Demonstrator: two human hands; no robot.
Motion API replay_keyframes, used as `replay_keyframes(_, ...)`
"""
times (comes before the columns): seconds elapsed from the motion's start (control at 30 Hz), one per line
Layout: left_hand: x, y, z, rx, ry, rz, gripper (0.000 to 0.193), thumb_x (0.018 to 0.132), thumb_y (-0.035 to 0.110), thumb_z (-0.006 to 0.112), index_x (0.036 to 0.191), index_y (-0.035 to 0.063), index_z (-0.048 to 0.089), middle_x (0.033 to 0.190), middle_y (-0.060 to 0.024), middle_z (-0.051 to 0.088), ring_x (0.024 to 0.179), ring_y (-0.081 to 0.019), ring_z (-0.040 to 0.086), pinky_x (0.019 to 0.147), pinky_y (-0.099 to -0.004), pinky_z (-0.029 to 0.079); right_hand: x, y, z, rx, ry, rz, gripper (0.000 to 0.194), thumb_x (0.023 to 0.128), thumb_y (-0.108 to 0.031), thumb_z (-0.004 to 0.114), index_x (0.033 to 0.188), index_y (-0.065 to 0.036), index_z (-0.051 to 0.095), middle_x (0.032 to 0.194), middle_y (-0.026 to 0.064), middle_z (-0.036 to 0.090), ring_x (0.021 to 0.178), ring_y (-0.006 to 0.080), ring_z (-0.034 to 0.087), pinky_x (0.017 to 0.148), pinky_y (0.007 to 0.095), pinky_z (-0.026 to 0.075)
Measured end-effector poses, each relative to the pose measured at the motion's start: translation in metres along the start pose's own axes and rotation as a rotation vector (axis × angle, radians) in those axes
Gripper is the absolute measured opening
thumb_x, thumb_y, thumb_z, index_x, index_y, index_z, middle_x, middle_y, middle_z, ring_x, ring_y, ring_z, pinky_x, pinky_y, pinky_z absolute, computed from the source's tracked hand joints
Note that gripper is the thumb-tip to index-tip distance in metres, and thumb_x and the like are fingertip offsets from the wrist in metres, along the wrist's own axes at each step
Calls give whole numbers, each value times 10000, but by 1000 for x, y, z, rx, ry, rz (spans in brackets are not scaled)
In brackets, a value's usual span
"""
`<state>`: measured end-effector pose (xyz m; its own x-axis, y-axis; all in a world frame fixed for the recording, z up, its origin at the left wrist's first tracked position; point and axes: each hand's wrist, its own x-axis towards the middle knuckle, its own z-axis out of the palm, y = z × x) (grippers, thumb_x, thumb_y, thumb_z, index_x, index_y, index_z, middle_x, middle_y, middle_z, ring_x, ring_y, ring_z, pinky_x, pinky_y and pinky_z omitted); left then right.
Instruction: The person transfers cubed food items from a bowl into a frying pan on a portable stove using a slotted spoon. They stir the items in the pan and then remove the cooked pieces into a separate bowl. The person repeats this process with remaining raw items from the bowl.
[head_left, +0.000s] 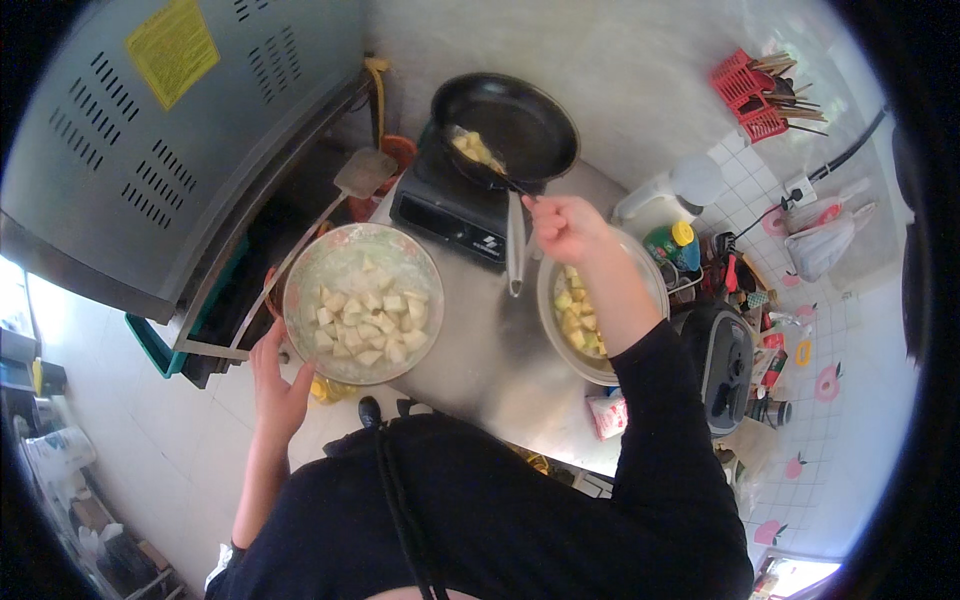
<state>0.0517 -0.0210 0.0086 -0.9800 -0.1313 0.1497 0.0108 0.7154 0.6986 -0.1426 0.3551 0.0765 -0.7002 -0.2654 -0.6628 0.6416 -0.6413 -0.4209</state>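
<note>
My right hand (566, 225) is closed on the dark handle of a skimmer (510, 180), whose head lies in a black frying pan (517, 97) beside yellowish cut pieces (476, 148). The pan rests on a black portable cooker (450, 217), its metal handle pointing towards me. With fingers apart, my left hand (281, 375) is at the near left rim of a large bowl (433, 270) of pale, powder-coated chunks (371, 322). Partly behind my right forearm stands another bowl (551, 330) with yellow-green chunks (577, 311).
A long-handled metal spatula (300, 236) leans left of the coated chunks. A large grey vented appliance (225, 150) borders the left side. Bottles (671, 241) and a dark rice cooker (716, 367) stand at the right. A red and white packet (607, 415) lies near the counter's front edge.
</note>
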Motion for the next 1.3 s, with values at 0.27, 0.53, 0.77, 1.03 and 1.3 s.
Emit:
replay_keyframes(0.27, -1, -1, -4, 7, 28, 14, 649, 717, 88, 659, 1302, 34, 384, 1209, -142, 471, 1151, -304, 392, 1001, -392, 297, -14, -5, -4, 59, 45, -25, 188, 871, -13, 396, 1054, 10, 429, 582, -36, 422, 428, 55, 359, 403, 188, 298)
replay_keyframes(0.53, -3, -2, -2, -18, 35, -10, 639, 706, 76, 655, 1289, 38, 397, 1210, -134, 475, 1149, -300, 397, 1003, -391, 292, -23, -15, -29, -416, 327, -239, 89, 882, -64, 453, 869, 0, 513, 584, 2, 459, 441, 82, 384, 419, 210, 314)
replay_keyframes(0.77, 0, 1, -6, -4, 28, 14, 652, 691, 63, 653, 1292, 48, 399, 1210, -142, 475, 1144, -306, 401, 1001, -396, 294, -22, -8, -46, -497, 204, -426, 128, 898, -102, 449, 854, -5, 521, 586, 20, 466, 427, 98, 373, 413, 223, 308)
replay_keyframes(1.03, -7, 3, -11, 18, 24, -3, 642, 702, 51, 634, 1297, 42, 391, 1229, -151, 461, 1165, -313, 389, 1005, -398, 298, -27, -19, -35, -412, 139, -576, 128, 895, -92, 451, 898, 18, 517, 590, 19, 477, 431, 95, 371, 401, 236, 303)
replay_keyframes(1.3, -17, -6, -13, 15, 17, -33, 655, 707, 28, 620, 1315, 59, 379, 1264, -128, 455, 1202, -284, 386, 1029, -388, 275, -26, -29, -31, -391, 178, -598, 109, 893, -98, 452, 906, -3, 504, 576, 8, 456, 422, 89, 325, 397, 232, 248)
